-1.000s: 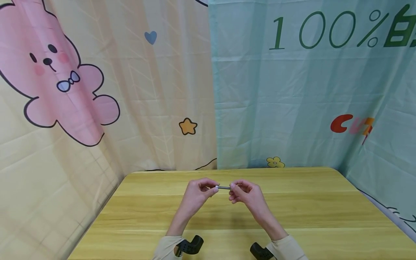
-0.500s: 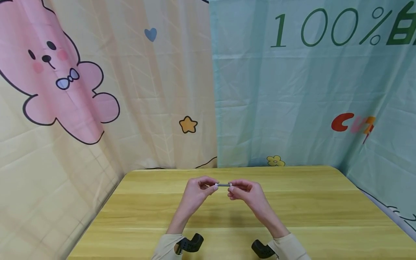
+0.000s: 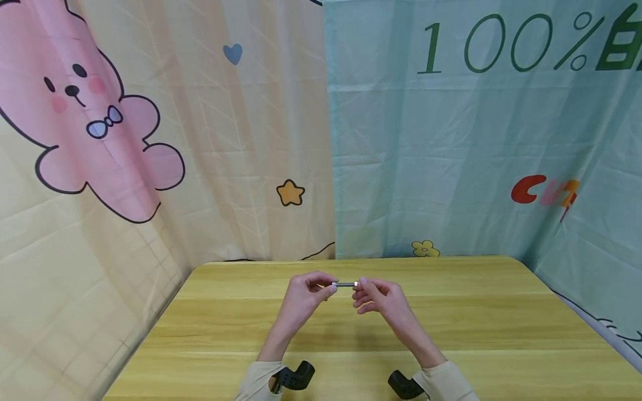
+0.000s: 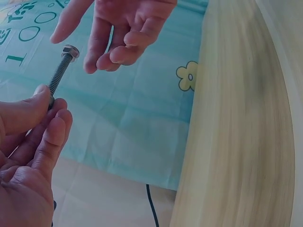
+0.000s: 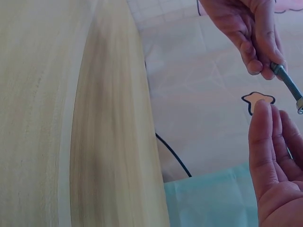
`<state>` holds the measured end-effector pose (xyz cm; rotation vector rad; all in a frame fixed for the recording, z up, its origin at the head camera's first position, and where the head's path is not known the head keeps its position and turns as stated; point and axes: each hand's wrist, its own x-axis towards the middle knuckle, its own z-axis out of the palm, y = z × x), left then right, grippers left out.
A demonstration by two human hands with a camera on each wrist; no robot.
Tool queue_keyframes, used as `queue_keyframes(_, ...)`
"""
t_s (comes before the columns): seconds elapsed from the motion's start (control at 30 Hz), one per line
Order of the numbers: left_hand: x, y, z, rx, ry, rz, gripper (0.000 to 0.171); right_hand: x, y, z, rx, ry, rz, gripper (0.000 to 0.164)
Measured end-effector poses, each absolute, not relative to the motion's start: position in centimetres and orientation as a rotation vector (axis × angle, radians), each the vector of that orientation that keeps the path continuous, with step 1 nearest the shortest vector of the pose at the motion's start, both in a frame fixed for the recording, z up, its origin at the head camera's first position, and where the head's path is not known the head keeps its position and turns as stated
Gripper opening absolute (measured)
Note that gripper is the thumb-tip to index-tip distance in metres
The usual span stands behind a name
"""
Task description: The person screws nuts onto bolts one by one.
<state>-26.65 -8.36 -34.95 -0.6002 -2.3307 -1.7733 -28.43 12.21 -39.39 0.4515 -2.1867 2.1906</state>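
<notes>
The left hand [image 3: 303,298] is pinching one end of the bolt [image 4: 59,73] above the bench [image 3: 346,331], a nut [image 4: 71,51] is apparently sitting started at its other end, leaving the thread between bare, and the right hand [image 3: 383,298] is hovering beside that nut, fingers [image 4: 98,42] loosely spread, gripping nothing.

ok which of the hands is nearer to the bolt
Left. The left hand pinches one end of the bolt; the right hand is beside the other end, not gripping it.
</notes>
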Motion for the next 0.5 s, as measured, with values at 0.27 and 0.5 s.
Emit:
queue_keyframes(0.27, -26.69, -8.58, -34.8, -0.589, -2.333, -1.759, 0.012, -28.15, 12.22, -39.46, 0.595, -2.231, 1.948, 0.036)
queue_keyframes(0.5, -26.71, -8.67, -34.9, -0.596, -2.323, -1.778, 0.011, -28.25, 12.32, -39.65, 0.661, -2.188, 1.904, 0.027)
